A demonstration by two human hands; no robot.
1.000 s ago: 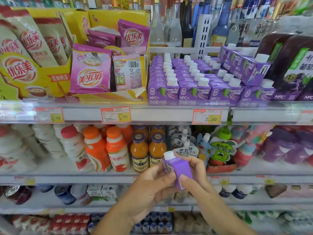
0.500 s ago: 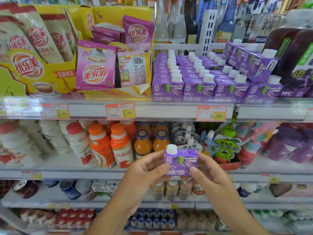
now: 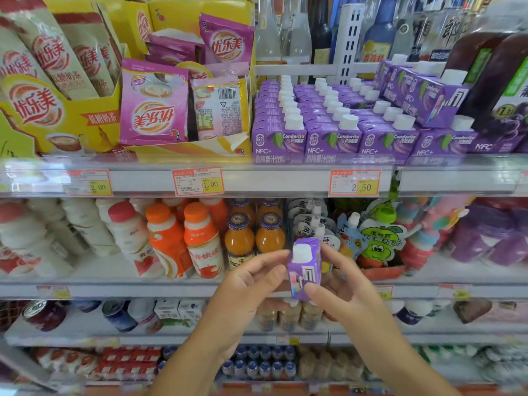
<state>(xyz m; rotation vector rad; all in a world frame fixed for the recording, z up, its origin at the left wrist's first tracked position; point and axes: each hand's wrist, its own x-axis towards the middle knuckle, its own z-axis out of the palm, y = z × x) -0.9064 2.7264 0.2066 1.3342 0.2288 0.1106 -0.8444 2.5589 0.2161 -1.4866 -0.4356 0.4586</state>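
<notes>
A small purple juice carton (image 3: pixel 305 270) with a white cap is held in front of the middle shelf, its narrow side toward me. My left hand (image 3: pixel 245 292) touches its left edge with thumb and fingertips. My right hand (image 3: pixel 340 292) pinches it from the right, thumb on the lower front and fingers behind. Rows of the same purple cartons (image 3: pixel 331 121) stand on the upper shelf, with a few more stacked on top at the right.
Yellow display boxes with pink milk-tea sachets (image 3: pixel 154 101) fill the upper left. Orange and white drink bottles (image 3: pixel 183 238) and pouches (image 3: pixel 374 238) line the middle shelf. Glass bottles (image 3: pixel 297 27) stand behind the cartons. Price tags (image 3: pixel 354 182) hang on the shelf rail.
The carton has been turned in both hands, from its wide front label facing me to its narrow side. The hands stayed at about the same height.
</notes>
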